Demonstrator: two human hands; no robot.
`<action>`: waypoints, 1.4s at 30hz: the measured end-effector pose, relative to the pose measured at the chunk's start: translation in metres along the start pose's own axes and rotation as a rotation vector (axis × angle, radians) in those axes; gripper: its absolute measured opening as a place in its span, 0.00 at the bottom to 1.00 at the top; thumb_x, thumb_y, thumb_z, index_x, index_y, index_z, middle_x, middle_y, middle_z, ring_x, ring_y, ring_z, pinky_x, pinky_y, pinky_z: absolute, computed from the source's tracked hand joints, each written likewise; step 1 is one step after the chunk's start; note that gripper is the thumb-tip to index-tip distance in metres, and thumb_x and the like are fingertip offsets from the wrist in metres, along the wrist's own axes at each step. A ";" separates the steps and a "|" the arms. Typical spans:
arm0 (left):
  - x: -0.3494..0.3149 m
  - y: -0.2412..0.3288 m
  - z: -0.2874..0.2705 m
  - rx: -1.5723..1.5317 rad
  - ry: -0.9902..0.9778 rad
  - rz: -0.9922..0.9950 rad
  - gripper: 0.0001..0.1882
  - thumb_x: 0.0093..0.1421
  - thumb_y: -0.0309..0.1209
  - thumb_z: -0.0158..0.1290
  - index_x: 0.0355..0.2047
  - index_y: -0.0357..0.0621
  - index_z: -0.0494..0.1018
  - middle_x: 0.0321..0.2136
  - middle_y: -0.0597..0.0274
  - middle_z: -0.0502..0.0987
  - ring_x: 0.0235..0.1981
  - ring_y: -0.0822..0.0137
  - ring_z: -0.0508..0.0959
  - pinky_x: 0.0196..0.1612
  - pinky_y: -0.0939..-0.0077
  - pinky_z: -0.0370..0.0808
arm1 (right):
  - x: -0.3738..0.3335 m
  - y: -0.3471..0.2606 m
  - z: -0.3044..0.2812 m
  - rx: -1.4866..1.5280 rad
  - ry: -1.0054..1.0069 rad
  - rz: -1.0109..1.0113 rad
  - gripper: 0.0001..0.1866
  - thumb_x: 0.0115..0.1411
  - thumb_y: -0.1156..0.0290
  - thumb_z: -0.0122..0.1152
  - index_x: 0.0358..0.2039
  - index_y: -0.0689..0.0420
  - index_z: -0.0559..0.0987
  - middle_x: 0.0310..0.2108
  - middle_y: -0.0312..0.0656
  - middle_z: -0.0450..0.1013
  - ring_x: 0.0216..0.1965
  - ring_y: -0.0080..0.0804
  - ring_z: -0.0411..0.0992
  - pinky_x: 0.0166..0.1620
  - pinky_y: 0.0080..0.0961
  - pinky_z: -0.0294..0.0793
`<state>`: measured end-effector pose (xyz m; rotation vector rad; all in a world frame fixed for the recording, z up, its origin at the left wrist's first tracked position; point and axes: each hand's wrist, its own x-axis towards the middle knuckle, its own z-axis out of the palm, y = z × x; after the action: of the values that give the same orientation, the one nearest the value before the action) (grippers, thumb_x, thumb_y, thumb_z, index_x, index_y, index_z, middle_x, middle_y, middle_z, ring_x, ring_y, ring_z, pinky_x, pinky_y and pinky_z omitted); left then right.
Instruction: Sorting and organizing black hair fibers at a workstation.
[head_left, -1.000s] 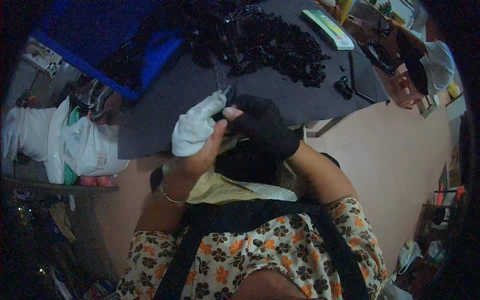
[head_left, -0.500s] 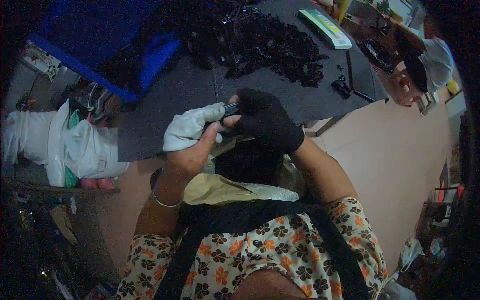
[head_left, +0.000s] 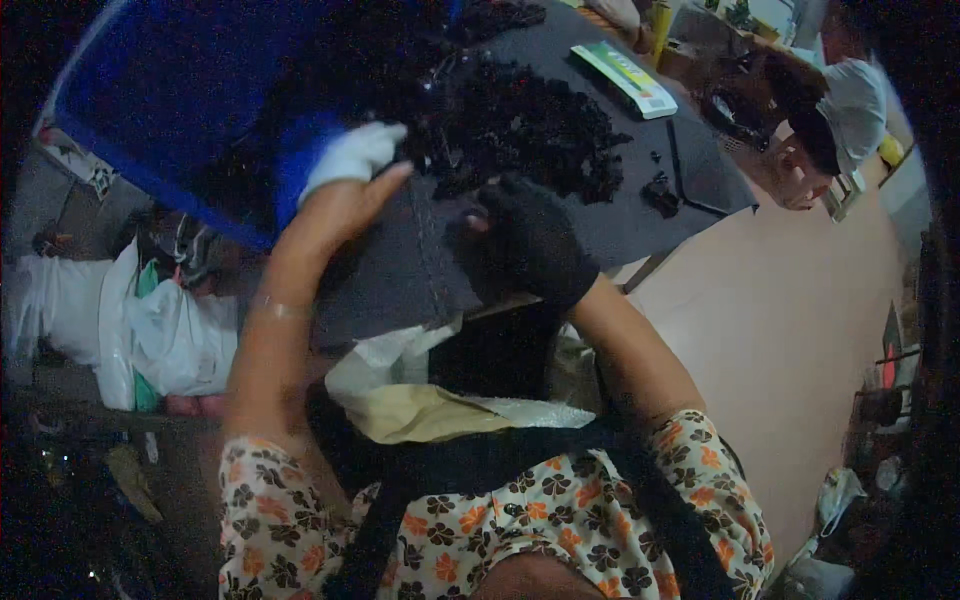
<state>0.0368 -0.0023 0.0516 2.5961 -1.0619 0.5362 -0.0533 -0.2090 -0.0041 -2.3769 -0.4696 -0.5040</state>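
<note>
Holding our white-gloved left hand (head_left: 355, 162) beside the pile of black parts (head_left: 545, 130) on the bench (head_left: 385, 285), we position our black-gloved right hand (head_left: 525, 240) nearer us; whether either hand's fingers grasp anything, we cannot tell.

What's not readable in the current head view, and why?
Head view throughout:
- Left hand in white cloth glove: grip blurred.
- Right hand in black fabric glove: dark glove hides any held item.
- Heap of small black pieces: individual shapes too small, dark.
- Blue container: cut off by top edge.
</note>
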 end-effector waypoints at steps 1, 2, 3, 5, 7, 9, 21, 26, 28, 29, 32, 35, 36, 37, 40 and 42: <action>0.027 -0.009 0.014 0.091 0.041 0.085 0.20 0.52 0.33 0.52 0.46 0.45 0.68 0.47 0.48 0.67 0.48 0.50 0.67 0.50 0.67 0.64 | 0.000 0.013 0.005 -0.058 0.079 -0.051 0.13 0.47 0.66 0.58 0.32 0.59 0.74 0.36 0.49 0.70 0.37 0.44 0.69 0.38 0.33 0.69; 0.049 -0.013 0.024 0.133 -0.004 0.075 0.20 0.52 0.34 0.51 0.46 0.47 0.68 0.47 0.47 0.67 0.48 0.50 0.67 0.50 0.66 0.64 | 0.003 0.020 0.010 -0.104 0.150 -0.113 0.13 0.47 0.68 0.57 0.34 0.58 0.74 0.39 0.50 0.69 0.41 0.47 0.68 0.40 0.34 0.68; 0.067 -0.018 0.029 0.183 -0.047 0.054 0.19 0.52 0.35 0.50 0.46 0.49 0.68 0.46 0.47 0.67 0.48 0.49 0.67 0.50 0.65 0.65 | 0.008 0.018 0.011 -0.104 0.154 -0.125 0.13 0.47 0.68 0.57 0.34 0.58 0.74 0.39 0.50 0.69 0.41 0.47 0.68 0.40 0.34 0.68; 0.109 -0.041 0.050 0.266 -0.082 0.147 0.17 0.52 0.37 0.51 0.42 0.51 0.70 0.43 0.50 0.70 0.43 0.49 0.70 0.46 0.63 0.67 | 0.017 0.015 0.012 -0.147 0.126 -0.174 0.14 0.48 0.70 0.55 0.38 0.57 0.73 0.41 0.51 0.68 0.45 0.48 0.65 0.45 0.35 0.67; 0.133 -0.030 0.064 0.331 -0.126 0.256 0.14 0.51 0.39 0.51 0.38 0.52 0.72 0.40 0.54 0.73 0.38 0.50 0.73 0.41 0.60 0.70 | 0.019 0.032 0.015 -0.213 0.150 -0.290 0.15 0.48 0.70 0.55 0.38 0.57 0.73 0.40 0.52 0.68 0.43 0.48 0.66 0.43 0.36 0.67; 0.146 -0.022 0.075 0.293 -0.169 0.201 0.14 0.51 0.42 0.50 0.36 0.52 0.72 0.36 0.56 0.74 0.35 0.50 0.74 0.38 0.59 0.71 | 0.021 0.037 0.012 -0.271 0.165 -0.409 0.15 0.47 0.70 0.55 0.38 0.56 0.73 0.39 0.52 0.68 0.41 0.49 0.67 0.41 0.37 0.68; 0.049 -0.020 0.060 0.209 -0.202 -0.019 0.18 0.51 0.43 0.49 0.35 0.45 0.74 0.36 0.52 0.74 0.37 0.51 0.73 0.42 0.64 0.69 | 0.024 0.023 0.014 -0.179 0.115 -0.243 0.14 0.43 0.71 0.59 0.34 0.55 0.75 0.29 0.48 0.71 0.33 0.47 0.69 0.34 0.38 0.70; -0.001 -0.006 0.050 0.043 -0.075 0.104 0.13 0.49 0.39 0.52 0.33 0.47 0.75 0.38 0.53 0.73 0.39 0.51 0.70 0.46 0.62 0.64 | 0.018 0.030 0.008 -0.207 0.260 -0.360 0.15 0.43 0.69 0.60 0.34 0.57 0.75 0.29 0.50 0.72 0.31 0.46 0.70 0.34 0.37 0.70; -0.016 -0.007 0.049 0.110 -0.030 0.115 0.13 0.49 0.38 0.53 0.33 0.47 0.75 0.40 0.54 0.72 0.41 0.51 0.69 0.47 0.62 0.64 | 0.016 0.019 0.003 -0.240 0.272 -0.334 0.15 0.43 0.68 0.61 0.33 0.57 0.75 0.30 0.50 0.72 0.31 0.46 0.70 0.34 0.37 0.70; -0.023 -0.007 0.049 0.173 0.012 0.135 0.12 0.48 0.38 0.53 0.33 0.47 0.75 0.41 0.55 0.72 0.43 0.51 0.68 0.47 0.63 0.64 | 0.015 0.015 0.000 -0.278 0.288 -0.300 0.14 0.43 0.68 0.61 0.33 0.58 0.76 0.30 0.50 0.72 0.31 0.46 0.71 0.34 0.36 0.70; -0.027 0.012 0.038 0.295 0.091 0.140 0.11 0.48 0.35 0.54 0.32 0.47 0.75 0.42 0.55 0.71 0.47 0.51 0.66 0.49 0.63 0.63 | 0.012 0.020 -0.001 -0.196 0.210 -0.239 0.13 0.44 0.68 0.61 0.31 0.57 0.77 0.30 0.49 0.72 0.32 0.46 0.71 0.35 0.35 0.70; -0.034 0.024 0.026 0.305 0.148 0.130 0.09 0.47 0.34 0.54 0.30 0.47 0.75 0.41 0.55 0.71 0.46 0.52 0.68 0.48 0.63 0.64 | 0.012 0.020 -0.001 -0.030 0.160 -0.177 0.12 0.43 0.68 0.62 0.30 0.57 0.77 0.30 0.49 0.72 0.32 0.46 0.71 0.35 0.35 0.70; -0.035 0.027 0.025 0.305 0.153 0.129 0.09 0.47 0.34 0.54 0.30 0.47 0.75 0.41 0.55 0.71 0.46 0.52 0.68 0.48 0.63 0.64 | 0.011 0.029 0.002 -0.033 0.159 -0.180 0.12 0.43 0.68 0.62 0.30 0.57 0.77 0.30 0.49 0.72 0.32 0.46 0.71 0.35 0.35 0.70; -0.036 0.030 0.024 0.225 0.216 0.111 0.09 0.47 0.33 0.54 0.30 0.46 0.74 0.41 0.56 0.72 0.44 0.52 0.69 0.46 0.63 0.66 | 0.010 0.041 0.007 0.098 0.103 -0.075 0.12 0.43 0.68 0.62 0.30 0.57 0.77 0.29 0.48 0.72 0.31 0.46 0.71 0.34 0.35 0.70; -0.047 0.041 0.020 0.086 0.236 -0.030 0.09 0.47 0.32 0.54 0.31 0.46 0.73 0.38 0.57 0.72 0.40 0.53 0.71 0.41 0.63 0.70 | 0.009 0.034 0.000 0.084 0.140 -0.136 0.13 0.43 0.68 0.62 0.31 0.57 0.77 0.30 0.48 0.72 0.31 0.46 0.71 0.35 0.35 0.70; -0.054 0.042 0.019 0.027 0.196 -0.149 0.10 0.48 0.31 0.53 0.32 0.46 0.72 0.37 0.57 0.72 0.38 0.53 0.72 0.38 0.63 0.71 | 0.005 0.019 -0.008 -0.061 0.241 -0.306 0.13 0.43 0.68 0.62 0.32 0.57 0.77 0.30 0.48 0.72 0.32 0.46 0.71 0.35 0.35 0.70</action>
<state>-0.0246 -0.0062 0.0164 2.5559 -0.7970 0.7546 -0.0421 -0.2268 -0.0064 -2.2719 -0.7183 -0.9420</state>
